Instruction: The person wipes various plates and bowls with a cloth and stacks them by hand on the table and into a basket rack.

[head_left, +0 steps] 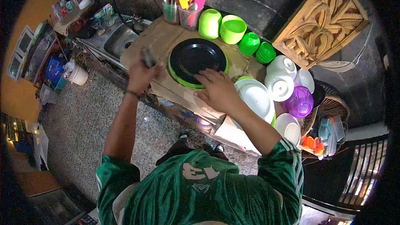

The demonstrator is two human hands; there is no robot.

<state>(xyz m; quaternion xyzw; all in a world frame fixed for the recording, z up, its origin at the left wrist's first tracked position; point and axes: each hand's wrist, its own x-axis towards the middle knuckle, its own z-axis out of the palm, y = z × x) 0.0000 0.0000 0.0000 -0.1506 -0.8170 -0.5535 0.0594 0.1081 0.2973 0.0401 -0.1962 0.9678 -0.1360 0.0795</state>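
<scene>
A black plate (196,56) lies on top of a green plate (187,84), whose rim shows around it, on the cardboard-covered counter (166,93). My right hand (216,89) is at the front right edge of the black plate, its fingers apart and over the rim, with nothing held. Left of the plates, my left hand (142,75) is closed round a small dark grey object (148,57), too blurred to name.
Stacked green bowls (233,29) and utensil containers (189,18) line the back. White bowls (280,85) and a purple bowl (299,101) stand right. A metal sink (118,39) is left. A carved wooden panel (323,21) leans at upper right.
</scene>
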